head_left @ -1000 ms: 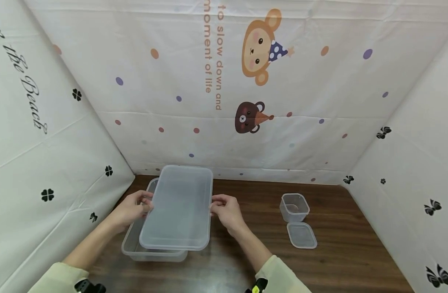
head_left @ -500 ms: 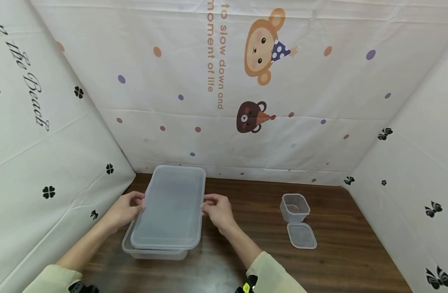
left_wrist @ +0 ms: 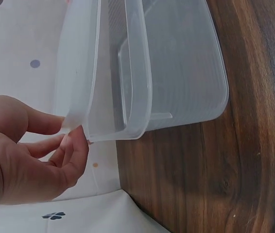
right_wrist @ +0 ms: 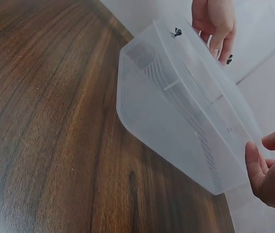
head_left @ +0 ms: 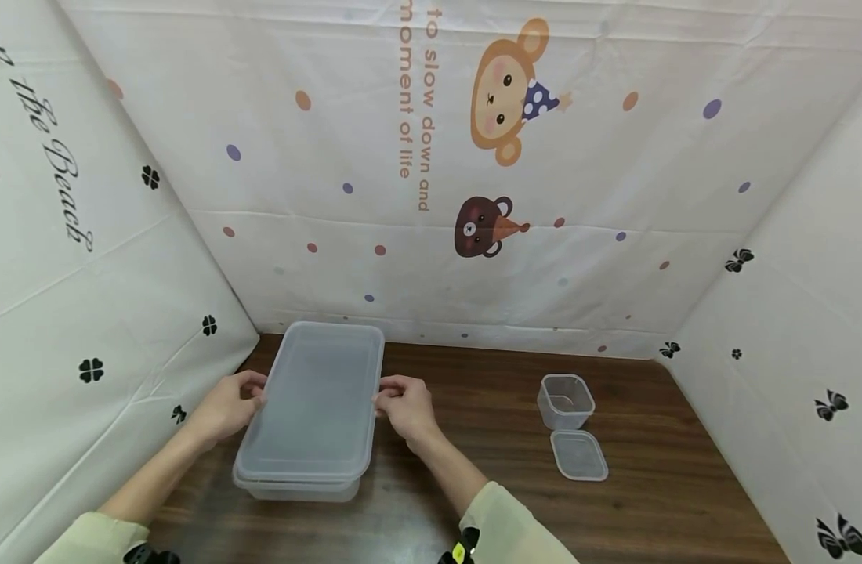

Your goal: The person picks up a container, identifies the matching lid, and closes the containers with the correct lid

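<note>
In the head view a large clear plastic lid point(head_left: 316, 399) lies over a rectangular plastic food container point(head_left: 304, 492). My left hand point(head_left: 226, 406) pinches the lid's left edge between thumb and fingers. At the opposite edge, my right hand point(head_left: 408, 409) pinches it likewise. From the left wrist, the lid point(left_wrist: 77, 63) stands off the container's rim point(left_wrist: 145, 82), with a gap between them. The right wrist view also has the lid a little above the container point(right_wrist: 162, 107), nearer at one end than at the other.
To the right on the brown wooden table point(head_left: 473, 439) stands a small clear square container point(head_left: 566, 401) without its cover. A small square lid point(head_left: 579, 454) lies in front of it. Printed white cloth walls point(head_left: 417, 274) enclose the back and both sides.
Both hands have carried the large lid left and lowered it over the container, whose opening it now mostly covers. The small container and small lid stay in place.
</note>
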The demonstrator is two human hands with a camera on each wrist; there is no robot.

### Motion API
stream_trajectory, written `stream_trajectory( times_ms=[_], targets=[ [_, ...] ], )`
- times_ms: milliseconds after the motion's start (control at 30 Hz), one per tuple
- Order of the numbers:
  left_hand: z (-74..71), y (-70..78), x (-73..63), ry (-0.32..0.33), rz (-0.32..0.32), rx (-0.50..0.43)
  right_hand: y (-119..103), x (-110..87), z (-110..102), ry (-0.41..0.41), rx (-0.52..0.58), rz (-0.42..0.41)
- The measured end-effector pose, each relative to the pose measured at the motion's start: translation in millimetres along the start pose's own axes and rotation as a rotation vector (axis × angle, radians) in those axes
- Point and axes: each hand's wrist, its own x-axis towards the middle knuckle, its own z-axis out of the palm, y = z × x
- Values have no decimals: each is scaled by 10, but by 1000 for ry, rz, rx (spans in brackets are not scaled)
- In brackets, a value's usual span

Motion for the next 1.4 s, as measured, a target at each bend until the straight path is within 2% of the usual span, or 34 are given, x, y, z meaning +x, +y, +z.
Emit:
stream_trajectory(
  times_ms=[133,333,700,967,1133,1400],
  targets=[
    [-17,-21,9,19,6,69,4,-2,47,1,4,8],
    [-35,-75,29,20,-14,119,33,13,111,-3,24,21],
    [1,-181,69,25,23,194,106,47,185,13,32,27],
    [45,-201,104,27,40,224,101,32,186,12,19,23],
    [79,-162,106,38,52,239,108,39,159,14,11,23],
    [135,-124,62,-5,12,194,150,42,142,12,-4,43]
  ],
)
